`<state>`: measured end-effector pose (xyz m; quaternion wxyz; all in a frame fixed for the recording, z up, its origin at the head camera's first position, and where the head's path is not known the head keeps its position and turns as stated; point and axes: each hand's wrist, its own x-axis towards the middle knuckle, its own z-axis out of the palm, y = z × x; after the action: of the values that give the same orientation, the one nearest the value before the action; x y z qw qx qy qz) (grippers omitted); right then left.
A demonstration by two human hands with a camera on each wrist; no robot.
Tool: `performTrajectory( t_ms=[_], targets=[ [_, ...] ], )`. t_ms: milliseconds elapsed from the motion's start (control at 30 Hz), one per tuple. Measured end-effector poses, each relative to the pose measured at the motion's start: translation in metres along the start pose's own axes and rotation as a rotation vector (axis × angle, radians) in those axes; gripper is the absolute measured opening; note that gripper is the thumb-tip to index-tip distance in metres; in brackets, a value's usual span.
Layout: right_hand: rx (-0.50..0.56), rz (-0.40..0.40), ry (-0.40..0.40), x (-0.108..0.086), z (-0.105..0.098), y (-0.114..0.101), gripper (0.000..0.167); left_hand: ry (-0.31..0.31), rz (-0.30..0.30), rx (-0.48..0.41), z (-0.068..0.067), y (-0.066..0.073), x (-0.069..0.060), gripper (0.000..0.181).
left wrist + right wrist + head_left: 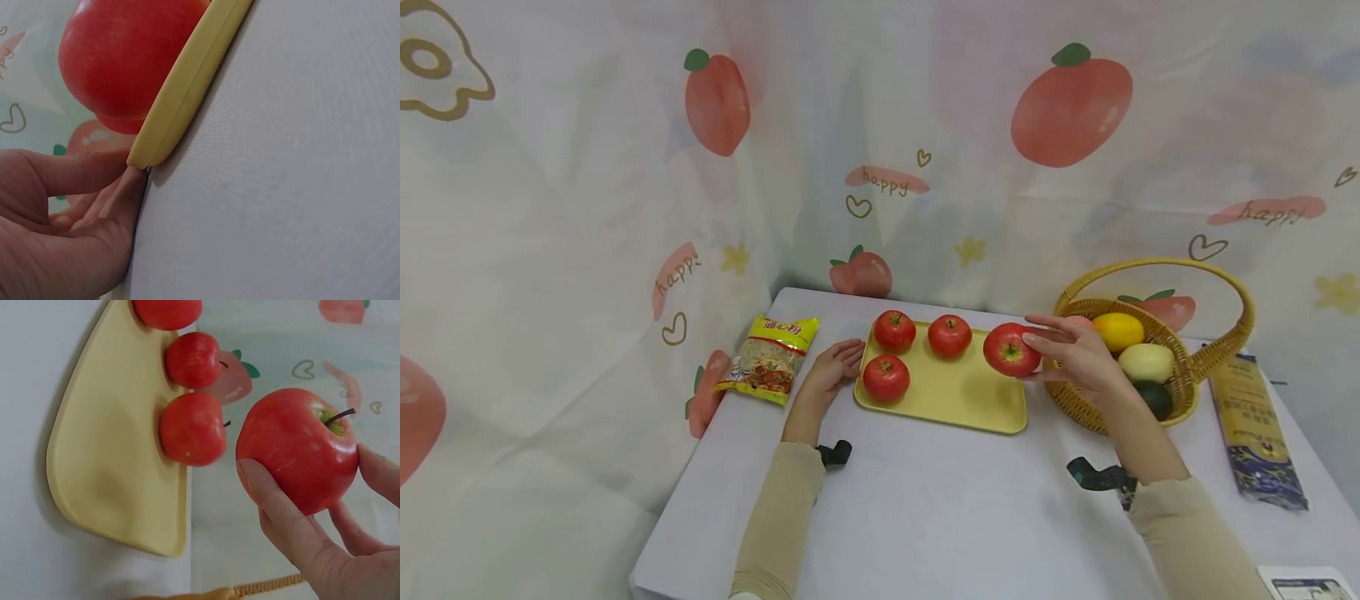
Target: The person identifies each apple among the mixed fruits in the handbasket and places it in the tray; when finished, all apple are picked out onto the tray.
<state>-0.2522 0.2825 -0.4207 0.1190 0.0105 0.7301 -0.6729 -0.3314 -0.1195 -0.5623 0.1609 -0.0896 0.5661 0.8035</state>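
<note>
My right hand (1081,354) grips a red apple (297,453) with thumb and fingers around its sides. It is held up over the right end of the yellow tray (955,400), the stem showing in the right wrist view. Three more red apples lie in the tray: one at the back left (894,332), one at the back middle (950,337) and one at the front left (886,378). At the tray's left edge, my left hand (831,367) pinches the rim between thumb and finger, as the left wrist view shows.
A wicker basket (1221,354) with a tall handle stands right of the tray, holding a yellow fruit (1118,332), a pale round one (1146,364) and a dark green one (1153,400). Bagged food (771,358) lies left; a long gold-blue packet (1258,433) lies far right.
</note>
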Motion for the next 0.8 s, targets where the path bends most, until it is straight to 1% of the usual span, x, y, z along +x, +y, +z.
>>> performTrajectory(
  t_ms=[67,200,433,600,800],
  targets=[
    [-0.003,0.013,-0.012,0.004,0.006,0.001,0.059,0.002,0.001,0.001,0.0,0.0,0.001,0.075],
    [0.026,0.031,-0.016,0.011,0.019,0.005,0.062,0.004,-0.003,0.001,-0.001,0.0,0.001,0.076],
    [0.053,0.049,-0.009,0.019,0.035,0.014,0.063,0.005,-0.015,0.015,0.001,0.0,0.0,0.076],
    [0.071,0.069,-0.023,0.026,0.046,0.024,0.066,0.014,-0.014,0.025,0.001,0.0,0.0,0.076],
    [0.079,0.12,-0.046,0.034,0.057,0.038,0.069,0.005,-0.005,0.032,0.0,0.0,-0.001,0.076]
  ],
)
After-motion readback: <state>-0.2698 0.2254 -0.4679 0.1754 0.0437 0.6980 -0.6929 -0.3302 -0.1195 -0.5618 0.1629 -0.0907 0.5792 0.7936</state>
